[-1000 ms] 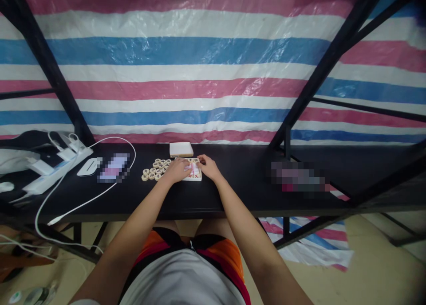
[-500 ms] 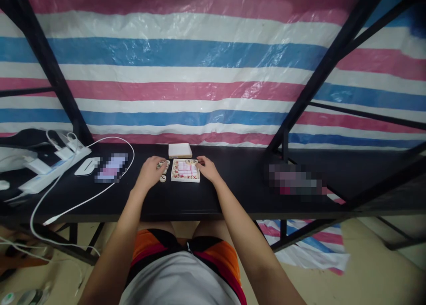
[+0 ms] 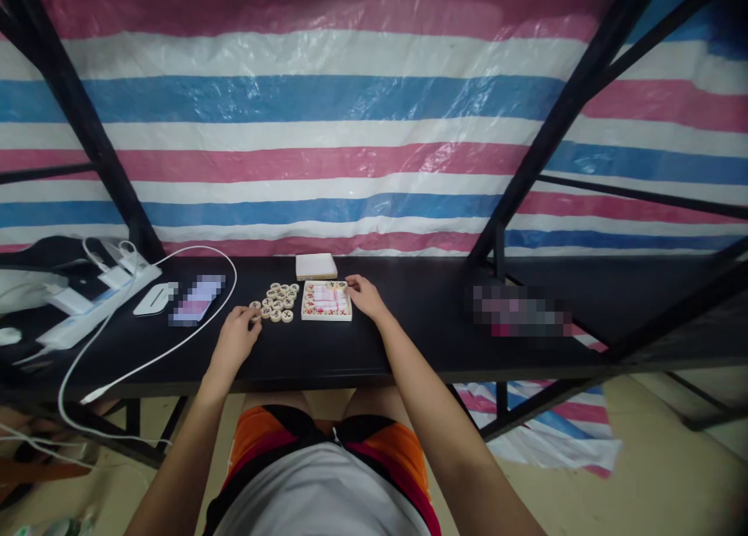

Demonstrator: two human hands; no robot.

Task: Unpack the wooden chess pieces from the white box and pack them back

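Round wooden Chinese chess pieces (image 3: 276, 304) lie in a loose cluster on the black tabletop. My left hand (image 3: 237, 335) is at the cluster's left end, fingertips against the outermost piece and thumb apart from the fingers. Right of the cluster sits an open white box (image 3: 327, 315), with red-marked pieces along its left and front sides, a couple of dark-marked ones at the back right corner, and a pink-and-white sheet in the middle. My right hand (image 3: 365, 296) grips the box's right edge near that back corner. Its fingertips are partly hidden.
Behind the box lies its white lid (image 3: 316, 266). To the left are a blurred phone (image 3: 199, 298), a white flat device (image 3: 155, 299), a power strip (image 3: 87, 310) and a looping white cable (image 3: 234, 275). A blurred dark object (image 3: 520, 312) lies right, near black frame bars.
My left hand has moved left and toward me, from over the pieces to the cluster's left end, uncovering most of them. My right hand stays at the box.
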